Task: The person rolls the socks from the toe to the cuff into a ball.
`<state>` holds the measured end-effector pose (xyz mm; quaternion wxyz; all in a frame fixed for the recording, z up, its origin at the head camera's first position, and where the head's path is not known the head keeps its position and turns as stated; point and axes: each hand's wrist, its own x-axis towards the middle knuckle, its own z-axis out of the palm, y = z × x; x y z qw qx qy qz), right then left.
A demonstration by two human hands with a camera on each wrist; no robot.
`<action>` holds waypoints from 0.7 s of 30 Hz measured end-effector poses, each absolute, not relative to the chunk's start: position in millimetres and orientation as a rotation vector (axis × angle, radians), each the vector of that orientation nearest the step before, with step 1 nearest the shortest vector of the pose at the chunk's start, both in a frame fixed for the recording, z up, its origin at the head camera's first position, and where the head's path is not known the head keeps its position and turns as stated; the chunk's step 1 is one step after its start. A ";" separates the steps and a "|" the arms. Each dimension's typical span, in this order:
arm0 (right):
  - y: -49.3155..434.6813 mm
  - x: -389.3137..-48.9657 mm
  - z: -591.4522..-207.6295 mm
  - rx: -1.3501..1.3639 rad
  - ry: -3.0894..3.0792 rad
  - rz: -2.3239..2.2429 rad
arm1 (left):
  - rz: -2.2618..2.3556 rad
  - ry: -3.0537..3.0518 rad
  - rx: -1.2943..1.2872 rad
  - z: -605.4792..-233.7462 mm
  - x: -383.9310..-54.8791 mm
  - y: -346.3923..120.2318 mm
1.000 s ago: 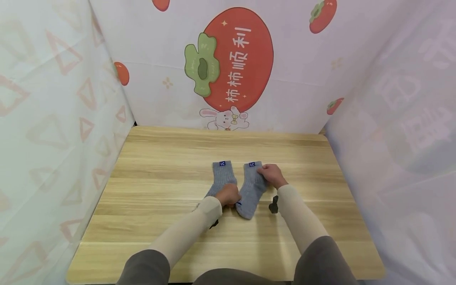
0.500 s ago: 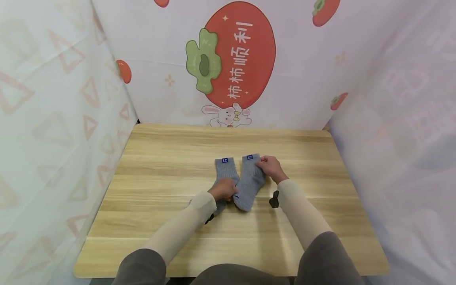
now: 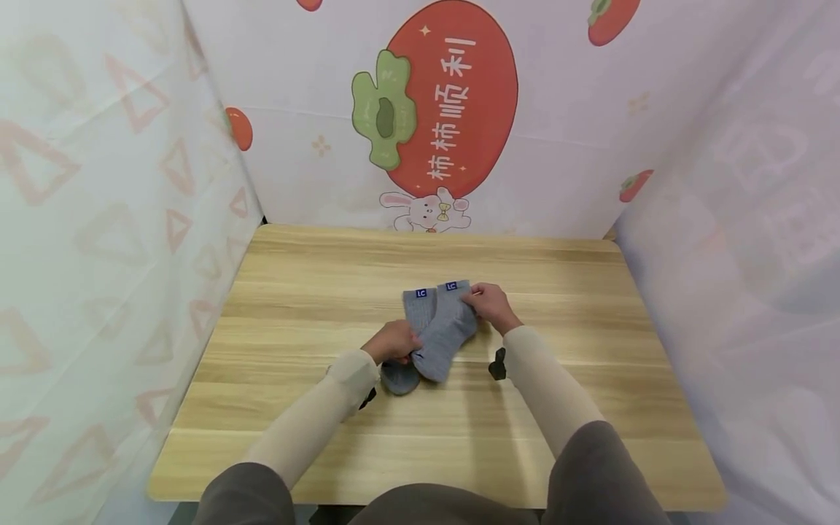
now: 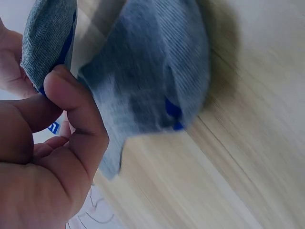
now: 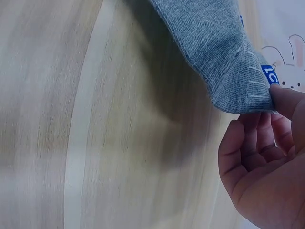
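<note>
Two grey ribbed socks with blue LC labels are at the middle of the table. My left hand (image 3: 394, 340) pinches the toe-side edge of the nearer-right sock (image 3: 446, 328) between thumb and forefinger, as the left wrist view shows. At that sock's cuff my right hand (image 3: 492, 305) has thumb and fingers closed on the edge, beside the blue label (image 5: 269, 75). This held sock is raised a little and partly covers the other sock (image 3: 399, 379), which lies on the wood under my left hand. Part of the lower sock's middle is hidden.
A light wood-grain table (image 3: 295, 292) spreads around the socks. White printed cloth with a big red persimmon (image 3: 466, 95) hangs behind it, and patterned cloth (image 3: 98, 255) walls in the left and right sides.
Both hands have carried the right-hand sock leftward and slightly away from me, closing the gap until it overlaps the other sock. The camera view has also shifted a little.
</note>
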<state>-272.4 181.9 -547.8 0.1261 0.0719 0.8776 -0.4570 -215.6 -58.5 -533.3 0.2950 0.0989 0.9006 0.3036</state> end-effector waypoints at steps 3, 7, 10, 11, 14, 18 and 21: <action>171.5 -273.3 -548.3 0.187 2.546 -1.331 | 0.818 2.384 0.212 -534.5 -216.9 -68.7; 159.1 -274.5 -549.8 0.163 2.538 -1.313 | 0.787 2.371 0.164 -533.7 -217.8 -80.2; 149.2 -274.9 -551.1 0.155 2.538 -1.288 | 0.774 2.341 0.132 -531.5 -217.1 -87.9; 146.2 -274.8 -551.5 0.152 2.537 -1.283 | 0.767 2.333 0.125 -530.8 -216.7 -89.8; 137.5 -275.0 -553.4 0.133 2.538 -1.265 | 0.775 2.305 0.096 -530.7 -214.1 -94.8; 126.5 -275.3 -555.9 0.113 2.546 -1.241 | 0.787 2.290 0.070 -533.3 -210.1 -101.1; 118.6 -275.0 -558.7 0.118 2.554 -1.218 | 0.798 2.277 0.062 -536.0 -207.4 -105.1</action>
